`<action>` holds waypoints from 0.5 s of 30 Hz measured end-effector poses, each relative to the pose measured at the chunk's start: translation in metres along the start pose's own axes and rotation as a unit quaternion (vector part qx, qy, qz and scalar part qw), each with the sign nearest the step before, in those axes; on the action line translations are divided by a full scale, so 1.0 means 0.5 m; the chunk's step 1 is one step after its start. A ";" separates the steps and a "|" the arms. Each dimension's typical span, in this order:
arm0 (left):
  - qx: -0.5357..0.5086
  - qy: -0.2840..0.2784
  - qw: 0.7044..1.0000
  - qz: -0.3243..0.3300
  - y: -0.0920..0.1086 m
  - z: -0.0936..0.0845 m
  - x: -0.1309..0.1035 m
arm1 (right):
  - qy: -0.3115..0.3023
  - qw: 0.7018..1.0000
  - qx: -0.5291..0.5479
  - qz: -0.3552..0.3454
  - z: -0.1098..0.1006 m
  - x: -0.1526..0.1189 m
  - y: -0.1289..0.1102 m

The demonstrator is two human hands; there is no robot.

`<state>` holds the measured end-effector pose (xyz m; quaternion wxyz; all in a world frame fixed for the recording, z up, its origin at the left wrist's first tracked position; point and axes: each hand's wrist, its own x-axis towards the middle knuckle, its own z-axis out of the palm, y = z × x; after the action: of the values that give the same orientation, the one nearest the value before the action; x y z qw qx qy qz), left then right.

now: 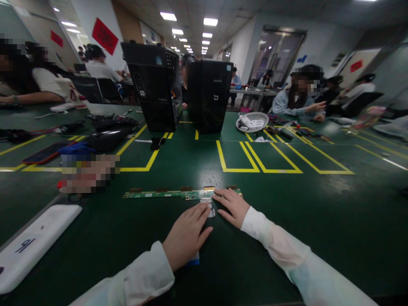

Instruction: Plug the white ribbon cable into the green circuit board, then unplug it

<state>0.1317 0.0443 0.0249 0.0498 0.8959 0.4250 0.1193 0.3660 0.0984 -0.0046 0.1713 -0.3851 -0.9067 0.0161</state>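
Observation:
A long, narrow green circuit board (165, 194) lies flat on the dark green table, with several brownish-gold tabs along its far edge. My right hand (232, 206) rests on the board's right part, fingers stretched out. Below the board's middle, my left hand (189, 231) lies palm down with extended fingers over a whitish flat ribbon cable (211, 212). That cable meets the board's near edge. Part of it is hidden under my left hand, and a blue end (194, 260) shows beneath the palm.
Two black computer towers (153, 89) stand at the back. A white basket (253, 122) and small parts sit to their right. Yellow tape marks (242, 171) cross the table. At left lie a white case (38, 242), cables and a phone (47, 151). Other people sit around.

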 end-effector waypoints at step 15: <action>-0.008 -0.012 0.999 -0.029 0.000 0.005 0.001 | 0.016 0.999 0.034 -0.011 -0.006 0.003 0.003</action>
<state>0.1325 0.0446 0.0225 0.0656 0.8843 0.4489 0.1104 0.3669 0.1002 -0.0017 0.1994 -0.3690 -0.9070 0.0390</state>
